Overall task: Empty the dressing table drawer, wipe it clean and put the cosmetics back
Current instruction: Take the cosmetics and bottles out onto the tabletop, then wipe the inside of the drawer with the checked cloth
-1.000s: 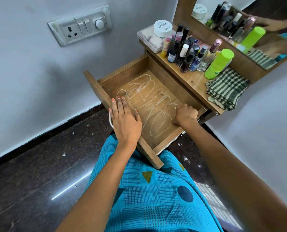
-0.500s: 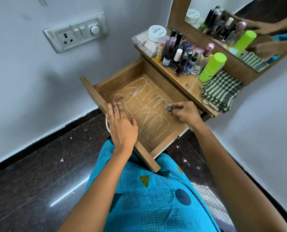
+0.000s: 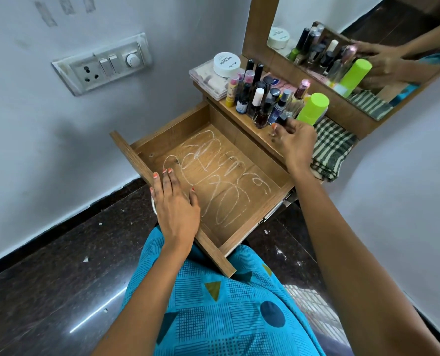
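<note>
The wooden drawer [image 3: 247,150] stands pulled out, with nothing in it but white scribble marks [image 3: 221,186] across its floor. My left hand [image 3: 175,204] rests flat on the drawer's front panel, fingers straight. My right hand [image 3: 293,142] is over the table top [image 3: 242,116] and pinches a small dark bottle [image 3: 282,120] beside the cluster of cosmetics [image 3: 260,98]. A lime green bottle [image 3: 312,107] stands just behind that hand. A white jar [image 3: 226,64] sits on a clear box [image 3: 208,79] at the far left of the top.
A green checked cloth [image 3: 332,150] lies folded on the right end of the table. A mirror [image 3: 355,47] rises behind the cosmetics. A switch panel [image 3: 103,64] is on the wall to the left. Dark speckled floor [image 3: 59,265] lies below.
My right hand lifted a small dark bottle out of the drawer and carried it up and right to the cosmetics on the table top. My left hand stayed on the drawer front.
</note>
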`<state>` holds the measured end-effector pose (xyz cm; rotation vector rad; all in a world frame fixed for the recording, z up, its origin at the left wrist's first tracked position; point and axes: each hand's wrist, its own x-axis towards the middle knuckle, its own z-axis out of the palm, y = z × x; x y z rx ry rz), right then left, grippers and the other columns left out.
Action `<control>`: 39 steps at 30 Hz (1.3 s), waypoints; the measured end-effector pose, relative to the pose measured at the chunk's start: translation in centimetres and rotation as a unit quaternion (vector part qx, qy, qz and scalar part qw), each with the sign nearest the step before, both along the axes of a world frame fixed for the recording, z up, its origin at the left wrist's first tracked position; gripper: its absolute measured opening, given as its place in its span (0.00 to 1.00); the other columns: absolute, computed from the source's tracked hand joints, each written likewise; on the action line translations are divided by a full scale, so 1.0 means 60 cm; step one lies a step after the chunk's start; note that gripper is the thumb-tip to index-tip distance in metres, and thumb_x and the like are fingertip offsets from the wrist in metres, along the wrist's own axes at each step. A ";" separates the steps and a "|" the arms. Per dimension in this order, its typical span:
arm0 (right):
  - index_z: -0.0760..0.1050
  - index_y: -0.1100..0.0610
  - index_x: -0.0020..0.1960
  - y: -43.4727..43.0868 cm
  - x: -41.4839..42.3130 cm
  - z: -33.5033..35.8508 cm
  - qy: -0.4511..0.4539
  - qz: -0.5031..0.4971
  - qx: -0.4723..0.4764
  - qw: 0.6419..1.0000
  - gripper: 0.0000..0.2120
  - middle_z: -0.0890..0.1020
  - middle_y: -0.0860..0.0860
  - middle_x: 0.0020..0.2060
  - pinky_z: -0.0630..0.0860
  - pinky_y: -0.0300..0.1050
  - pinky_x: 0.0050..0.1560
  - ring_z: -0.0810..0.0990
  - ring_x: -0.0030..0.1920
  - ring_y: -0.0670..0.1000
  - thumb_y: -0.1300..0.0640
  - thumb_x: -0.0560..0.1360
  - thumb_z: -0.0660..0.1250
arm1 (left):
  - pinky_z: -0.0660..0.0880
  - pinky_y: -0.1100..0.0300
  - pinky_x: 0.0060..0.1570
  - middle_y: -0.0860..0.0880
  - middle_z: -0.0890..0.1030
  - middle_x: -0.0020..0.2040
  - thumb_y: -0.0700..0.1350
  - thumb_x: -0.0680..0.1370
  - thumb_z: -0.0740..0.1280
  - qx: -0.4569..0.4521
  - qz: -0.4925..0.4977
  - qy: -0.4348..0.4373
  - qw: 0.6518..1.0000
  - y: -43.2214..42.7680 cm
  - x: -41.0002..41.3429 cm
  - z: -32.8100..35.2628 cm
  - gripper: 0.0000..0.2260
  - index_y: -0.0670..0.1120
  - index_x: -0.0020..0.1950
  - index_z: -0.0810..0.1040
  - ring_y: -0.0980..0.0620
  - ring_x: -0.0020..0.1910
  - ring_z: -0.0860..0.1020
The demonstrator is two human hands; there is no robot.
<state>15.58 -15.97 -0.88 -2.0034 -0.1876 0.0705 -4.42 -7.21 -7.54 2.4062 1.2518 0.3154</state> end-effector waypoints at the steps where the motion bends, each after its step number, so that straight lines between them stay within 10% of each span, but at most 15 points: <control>1: 0.77 0.66 0.56 0.004 0.002 -0.003 -0.001 -0.009 -0.005 1.000 0.12 0.81 0.53 0.42 0.80 0.44 0.40 0.78 0.34 0.48 0.62 0.75 0.67 | 0.40 0.55 0.72 0.44 0.53 0.76 0.50 0.80 0.54 0.001 -0.001 0.002 1.000 0.000 0.000 0.000 0.27 0.40 0.75 0.50 0.48 0.76 0.44; 29: 0.78 0.63 0.54 -0.060 0.012 0.003 -0.115 -0.007 -0.104 0.988 0.09 0.82 0.55 0.46 0.73 0.26 0.35 0.77 0.40 0.45 0.63 0.75 0.65 | 0.37 0.53 0.71 0.43 0.50 0.76 0.51 0.80 0.57 0.045 -0.074 0.071 0.994 -0.018 0.049 0.036 0.30 0.40 0.75 0.47 0.46 0.76 0.46; 34: 0.80 0.64 0.51 -0.131 0.057 0.010 -0.160 -0.042 -0.158 0.973 0.09 0.82 0.57 0.49 0.71 0.36 0.45 0.80 0.46 0.53 0.66 0.75 0.63 | 0.76 0.59 0.57 0.45 0.60 0.74 0.45 0.80 0.58 -0.057 -0.145 -0.054 0.986 -0.081 0.140 0.083 0.25 0.45 0.75 0.53 0.45 0.65 0.72; 36: 0.80 0.63 0.51 -0.150 0.076 0.003 -0.168 -0.037 -0.195 0.966 0.11 0.81 0.59 0.51 0.73 0.43 0.48 0.79 0.50 0.56 0.67 0.75 0.60 | 0.75 0.68 0.39 0.46 0.65 0.72 0.44 0.80 0.57 -0.063 -0.171 -0.083 0.980 -0.106 0.177 0.103 0.22 0.47 0.73 0.58 0.48 0.56 0.78; 39: 0.79 0.64 0.52 -0.163 0.092 -0.009 -0.179 -0.022 -0.245 0.953 0.11 0.78 0.59 0.53 0.72 0.49 0.52 0.75 0.54 0.58 0.67 0.74 0.59 | 0.76 0.65 0.39 0.44 0.71 0.68 0.42 0.80 0.58 -0.102 -0.201 -0.132 0.965 -0.136 0.227 0.120 0.17 0.44 0.69 0.66 0.47 0.46 0.80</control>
